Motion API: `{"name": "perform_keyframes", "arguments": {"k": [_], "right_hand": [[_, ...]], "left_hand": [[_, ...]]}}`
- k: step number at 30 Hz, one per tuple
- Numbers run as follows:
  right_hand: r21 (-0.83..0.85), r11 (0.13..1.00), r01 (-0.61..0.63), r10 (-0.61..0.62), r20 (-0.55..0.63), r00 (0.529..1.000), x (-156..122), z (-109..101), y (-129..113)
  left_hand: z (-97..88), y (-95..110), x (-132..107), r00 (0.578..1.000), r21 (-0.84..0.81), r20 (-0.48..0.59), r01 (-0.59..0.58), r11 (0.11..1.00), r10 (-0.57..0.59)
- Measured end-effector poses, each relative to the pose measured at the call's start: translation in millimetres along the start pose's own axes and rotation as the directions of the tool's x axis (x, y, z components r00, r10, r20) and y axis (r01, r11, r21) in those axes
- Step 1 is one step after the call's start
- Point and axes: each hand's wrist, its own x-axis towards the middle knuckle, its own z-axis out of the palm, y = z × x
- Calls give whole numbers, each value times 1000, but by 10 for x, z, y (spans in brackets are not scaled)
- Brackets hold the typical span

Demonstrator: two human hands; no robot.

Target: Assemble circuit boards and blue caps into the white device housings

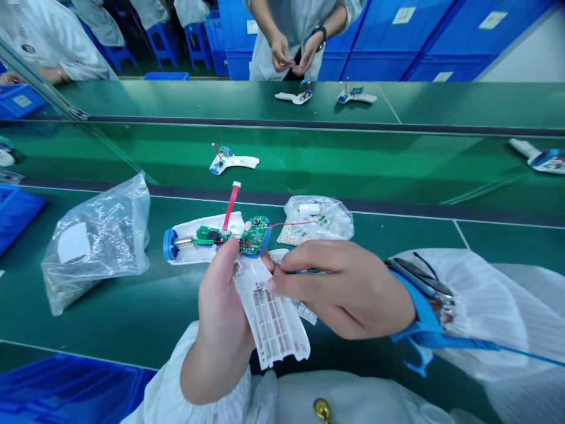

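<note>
Green benchtop (132,318) fills the near side of the room; above it, the white housing (278,318) is clamped between thumb and fingers of the left hand (225,306); the right hand (348,282) has thumb and forefinger drawn close at the housing's edge; from where I stand I cannot tell what they grip.

Caution: the circuit board (253,235) lies exposed beside the left thumb; excess thumb pressure could flex or shift it; the thin red wire (291,224) extends loose above the right hand and could snag, straining its joint; the upright red ribbon cable (230,206) could be bent by a brush of the fingers.

Beyond the housing lie a small clear bag (318,218) and, leftward, a larger clear bag (97,241); the green strip (353,159) carries another housing (233,164); across it, a co-worker's hands (295,56) meet before stacked blue crates (397,35).
</note>
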Motion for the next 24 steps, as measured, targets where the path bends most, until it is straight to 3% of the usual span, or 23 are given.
{"name": "perform_keyframes", "arguments": {"k": [4, 7, 11, 13, 16, 18, 20, 22, 24], "right_hand": [[-33, 999, -3, 3, -1, 1000, -25, 38, -21], [-27, 999, -18, 17, -52, 999, -69, 99, -21], [-5, 1000, -10, 9, -127, 992, -159, 202, -50], [66, 997, -33, 40, -110, 993, -198, 201, -77], [316, 945, -79, 117, -103, 988, -227, 101, -52], [513, 842, -168, 284, -156, 946, -208, 11, 52], [710, 638, -297, 535, -132, 834, -140, -41, 211], [855, 340, -391, 684, 60, 727, -25, -29, 359], [891, 61, -450, 604, 326, 728, 112, 37, 430]], "left_hand": [[31, -55, -24, 998, 52, 15, 65, 997, -66], [11, -110, -30, 999, 57, 2, 52, 997, -53], [-90, -156, -7, 994, 59, 77, 76, 995, -81], [-145, -135, 5, 983, 79, 77, 158, 984, -164], [-197, -59, -4, 978, 161, 19, 203, 966, -208], [-219, -14, -23, 981, 249, 38, 175, 953, -190], [-241, 4, -43, 975, 354, 120, 135, 926, -188], [-267, -2, -50, 950, 445, 218, 108, 889, -224], [-290, -20, -41, 905, 504, 307, 109, 857, -296]]}}
